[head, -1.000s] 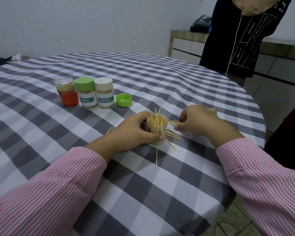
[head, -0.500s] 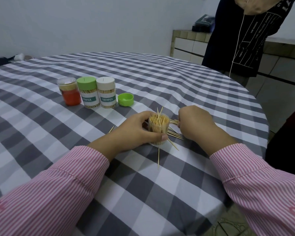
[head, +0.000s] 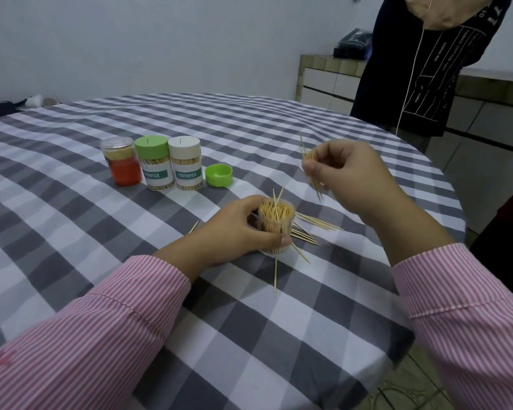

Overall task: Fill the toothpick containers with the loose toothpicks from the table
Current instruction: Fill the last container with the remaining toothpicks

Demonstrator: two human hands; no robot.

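An open jar, packed with upright toothpicks, is held on the checked worktop by the left hand, its grip curled round it. Loose toothpicks are scattered just beside it. A small bundle is pinched above by the right hand. Three capped jars and a green lid are set behind.

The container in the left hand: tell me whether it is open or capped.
Open. The clear container has no lid, toothpick tips stand above its rim, and a loose green cap lies apart.
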